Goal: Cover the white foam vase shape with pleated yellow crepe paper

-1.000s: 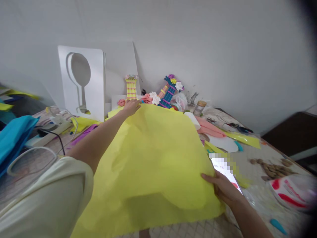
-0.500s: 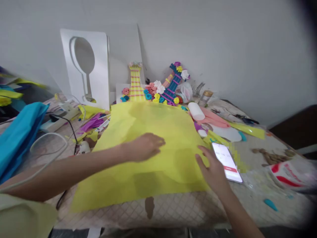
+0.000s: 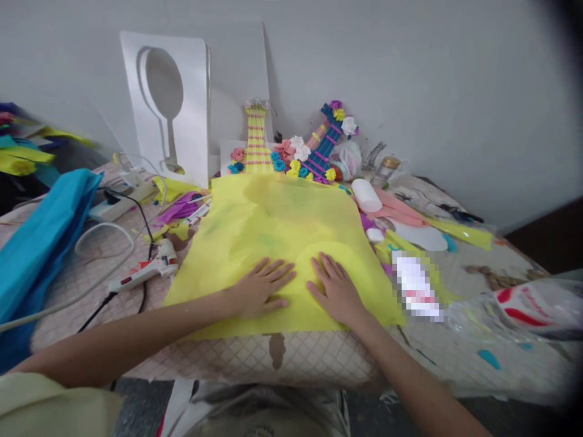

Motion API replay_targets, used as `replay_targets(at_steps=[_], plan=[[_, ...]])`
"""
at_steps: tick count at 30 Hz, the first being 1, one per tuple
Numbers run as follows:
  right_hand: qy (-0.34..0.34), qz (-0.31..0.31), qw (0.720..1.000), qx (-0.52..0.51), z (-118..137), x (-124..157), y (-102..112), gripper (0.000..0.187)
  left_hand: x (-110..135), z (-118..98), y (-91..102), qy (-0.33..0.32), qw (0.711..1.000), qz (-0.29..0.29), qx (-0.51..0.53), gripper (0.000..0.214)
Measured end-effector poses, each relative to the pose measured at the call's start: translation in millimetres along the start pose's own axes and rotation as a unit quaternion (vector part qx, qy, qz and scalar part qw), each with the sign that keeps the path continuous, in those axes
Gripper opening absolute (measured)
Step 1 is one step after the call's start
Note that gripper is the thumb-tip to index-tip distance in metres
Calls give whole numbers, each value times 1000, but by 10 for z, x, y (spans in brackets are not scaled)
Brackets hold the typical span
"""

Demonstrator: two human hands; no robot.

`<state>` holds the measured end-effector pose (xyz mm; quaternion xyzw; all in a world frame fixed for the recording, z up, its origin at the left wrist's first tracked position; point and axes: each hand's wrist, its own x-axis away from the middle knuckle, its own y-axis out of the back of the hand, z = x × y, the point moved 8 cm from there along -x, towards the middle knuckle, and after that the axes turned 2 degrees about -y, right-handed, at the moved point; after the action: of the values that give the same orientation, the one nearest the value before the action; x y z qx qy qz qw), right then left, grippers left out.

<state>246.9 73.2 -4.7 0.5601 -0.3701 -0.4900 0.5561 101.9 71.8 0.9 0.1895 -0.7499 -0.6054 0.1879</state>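
A large yellow sheet [image 3: 246,230], paper or thin cloth, lies across the middle of the table. My left hand [image 3: 262,288] rests flat on its near half with the fingers spread. To the right of it, my right hand [image 3: 337,288] also lies flat on the sheet, fingers apart. Neither hand holds anything. Under and around the right hand, a rounded raised outline shows through the sheet; what lies beneath is hidden. Faint bumps and greenish patches show farther up the sheet.
A glue gun [image 3: 146,273] with its cord lies left, near folded blue material [image 3: 50,237]. White boards with a spoon-shaped cut-out [image 3: 195,109] lean on the wall beside flower-decorated guitar-like crafts [image 3: 257,136]. At right are a blurred-out phone [image 3: 416,288] and a plastic bag [image 3: 532,309].
Both hands have come down onto the yellow sheet, the right one moving left. The sheet's near edge has shifted away from me. My view has tilted down slightly, showing the glue gun.
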Motion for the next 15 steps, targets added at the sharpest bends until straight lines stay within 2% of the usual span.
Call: replay_targets(at_steps=[4, 10, 15], plan=[[-4, -1, 1000, 5, 14, -1, 31, 70, 54, 95, 22, 40, 999, -2, -6, 56], [-26, -50, 998, 5, -82, 78, 191, 61, 46, 153, 16, 56, 998, -36, -21, 51], [-33, -29, 999, -2, -173, 188, 140, 67, 63, 167, 3, 59, 997, -42, -23, 52]])
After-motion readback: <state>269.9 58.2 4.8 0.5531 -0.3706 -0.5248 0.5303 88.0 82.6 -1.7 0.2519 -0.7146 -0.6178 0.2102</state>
